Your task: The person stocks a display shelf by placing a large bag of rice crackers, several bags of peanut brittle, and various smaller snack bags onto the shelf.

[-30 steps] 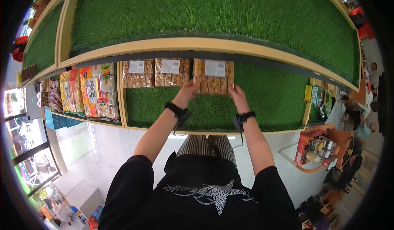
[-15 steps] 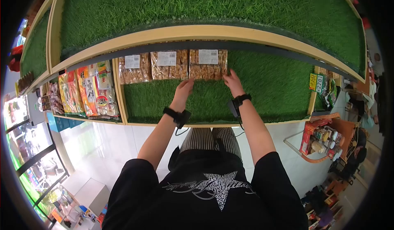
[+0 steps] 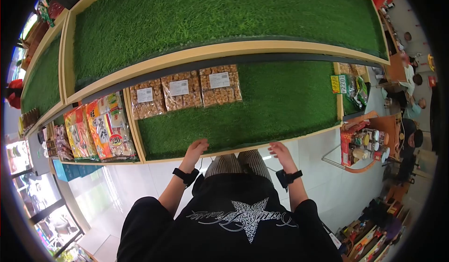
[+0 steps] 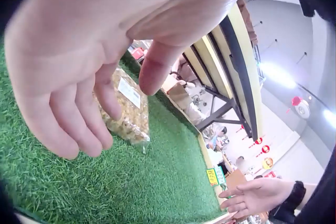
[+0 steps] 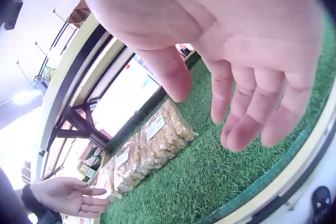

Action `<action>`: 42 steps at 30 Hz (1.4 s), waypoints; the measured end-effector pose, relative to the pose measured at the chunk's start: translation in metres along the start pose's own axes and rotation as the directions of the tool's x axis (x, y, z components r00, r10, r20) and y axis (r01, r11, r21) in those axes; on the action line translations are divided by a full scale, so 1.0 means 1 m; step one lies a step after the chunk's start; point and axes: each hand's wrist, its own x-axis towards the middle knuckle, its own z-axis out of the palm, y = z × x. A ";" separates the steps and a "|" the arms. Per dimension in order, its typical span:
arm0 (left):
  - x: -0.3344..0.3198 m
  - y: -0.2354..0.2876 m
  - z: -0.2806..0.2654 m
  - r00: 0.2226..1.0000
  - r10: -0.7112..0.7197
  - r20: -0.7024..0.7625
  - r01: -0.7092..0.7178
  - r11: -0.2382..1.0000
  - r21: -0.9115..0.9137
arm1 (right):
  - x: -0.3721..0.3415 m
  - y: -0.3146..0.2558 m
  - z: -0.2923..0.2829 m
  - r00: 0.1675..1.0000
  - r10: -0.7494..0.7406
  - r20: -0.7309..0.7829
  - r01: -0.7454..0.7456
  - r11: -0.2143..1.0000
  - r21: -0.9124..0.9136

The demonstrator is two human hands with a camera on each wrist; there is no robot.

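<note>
Three clear bags of brown, nut-like snack pieces with white labels lie in a row on the green turf shelf (image 3: 280, 98): a left bag (image 3: 147, 100), a middle bag (image 3: 179, 93) and a right bag (image 3: 220, 90). My left hand (image 3: 195, 152) hovers by the shelf's front edge, fingers relaxed and holding nothing. Across from it, my right hand (image 3: 280, 153) is also empty, its fingers loosely extended just outside that edge. In the right wrist view the nearest snack bag (image 5: 165, 129) lies beyond my thumb. Both palms face inward.
Left of a wooden divider (image 3: 133, 126) stand colourful snack packs (image 3: 105, 126). At the right end are price tags (image 3: 339, 84) beside green packets (image 3: 359, 93). An upper turf shelf (image 3: 224, 14) overhangs the back. Jars (image 3: 369, 145) sit in a stand at the right.
Both hands let go of the right bag and drew back toward the body, past the shelf's front edge. That bag now lies flat beside the other two.
</note>
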 end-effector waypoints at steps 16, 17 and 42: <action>-0.028 0.039 0.134 0.893 0.347 0.287 -0.434 0.831 0.347 | -0.083 -0.008 -0.060 0.913 -0.373 -0.164 0.379 0.925 0.006; -0.028 0.037 0.144 0.890 0.353 0.288 -0.442 0.822 0.359 | -0.091 -0.005 -0.070 0.926 -0.344 -0.154 0.354 0.934 0.046; -0.042 0.007 0.473 0.692 0.145 0.707 -0.607 0.646 0.462 | -0.234 0.194 -0.245 0.624 0.042 -0.780 0.338 0.886 0.318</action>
